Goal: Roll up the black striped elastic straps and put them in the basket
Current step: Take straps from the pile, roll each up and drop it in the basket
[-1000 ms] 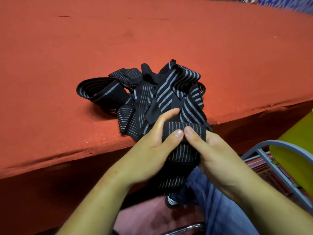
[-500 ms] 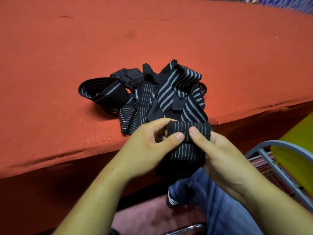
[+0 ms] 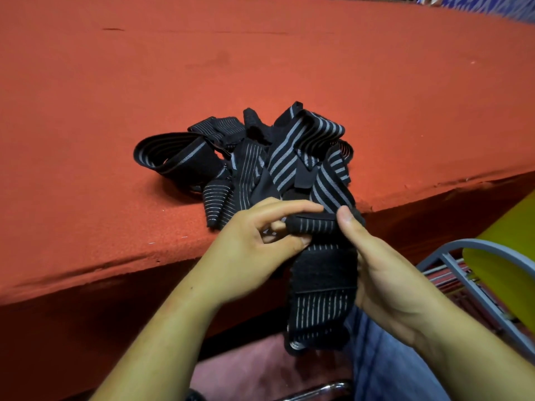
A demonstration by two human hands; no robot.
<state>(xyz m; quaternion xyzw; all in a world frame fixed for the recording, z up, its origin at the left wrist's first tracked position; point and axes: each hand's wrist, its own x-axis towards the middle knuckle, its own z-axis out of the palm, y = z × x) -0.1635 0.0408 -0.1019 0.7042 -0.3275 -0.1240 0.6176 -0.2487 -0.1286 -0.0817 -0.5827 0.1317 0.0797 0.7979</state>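
A tangled heap of black striped elastic straps lies on the red table near its front edge. One strap hangs down from the edge, its top end rolled into a short tight coil. My left hand pinches the left end of that coil between thumb and fingers. My right hand holds the coil's right side, thumb on top, fingers hidden behind the strap. No basket is in view.
The red felt-covered table fills most of the view, its front edge running across. A grey metal chair frame with a yellow seat stands at the right. My blue-jeaned leg is below.
The strap's top end has been turned over into a tighter, narrower coil. More of the strap now hangs unrolled below my hands, and my left index finger has lifted and stretched out.
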